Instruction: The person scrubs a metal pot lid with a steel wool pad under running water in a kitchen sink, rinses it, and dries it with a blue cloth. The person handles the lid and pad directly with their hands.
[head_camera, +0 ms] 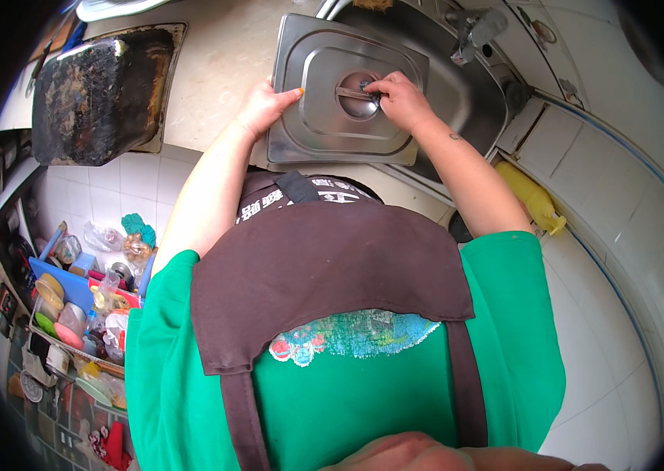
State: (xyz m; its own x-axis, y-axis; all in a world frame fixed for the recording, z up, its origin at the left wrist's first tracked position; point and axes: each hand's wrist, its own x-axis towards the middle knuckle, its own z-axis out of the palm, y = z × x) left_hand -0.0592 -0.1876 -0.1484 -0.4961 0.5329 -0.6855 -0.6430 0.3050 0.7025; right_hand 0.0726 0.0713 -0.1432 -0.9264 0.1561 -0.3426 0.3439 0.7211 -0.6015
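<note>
A rectangular stainless steel pan lid [320, 126] with a recessed middle and a bar handle [352, 93] lies tilted across the counter edge and the near side of the sink. My left hand [268, 106] grips its left edge, thumb on top and fingers out of sight underneath. Over the lid's round recess, my right hand [399, 100] pinches a small dark wad, apparently a steel wool scrubber [375, 99], against the right end of the handle. The fingers mostly cover this wad.
The metal sink [473, 118] with its faucet [464, 50] lies to the right. A blackened, crusted pan [96, 100] rests at the counter's left edge. A yellow bottle [529, 197] stands by the tiled wall. Crowded shelves with a blue bin [58, 274] are at lower left.
</note>
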